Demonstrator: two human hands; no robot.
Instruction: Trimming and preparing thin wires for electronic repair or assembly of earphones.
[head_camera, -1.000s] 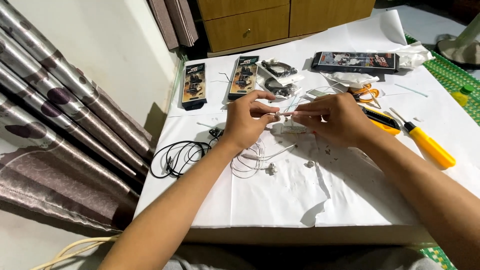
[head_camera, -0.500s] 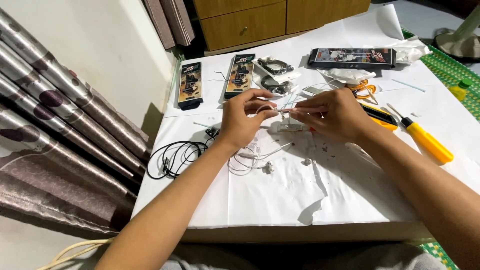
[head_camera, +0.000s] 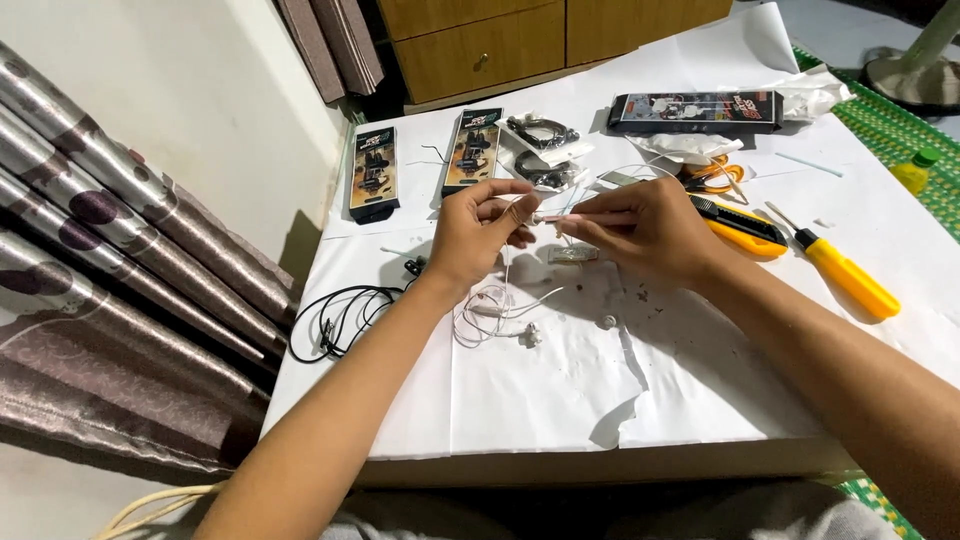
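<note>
Left hand pinching thin white earphone wire; right hand pinching pinkish tool; hard tug likely snaps wire.

Both forearms come in from the near edge of the table and angle toward each other, so the hands meet over the middle, a bit toward the far edge. Left hand is raised, wrist bent, thumb and fingertips pinched together — palm facing the right one. Right hand sits knuckles up, fingers curled in, index and thumb pointing at the left hand's fingertips. The two hands are nearly touching — fingertips just apart. Arms bare, no sleeves showing.
</note>
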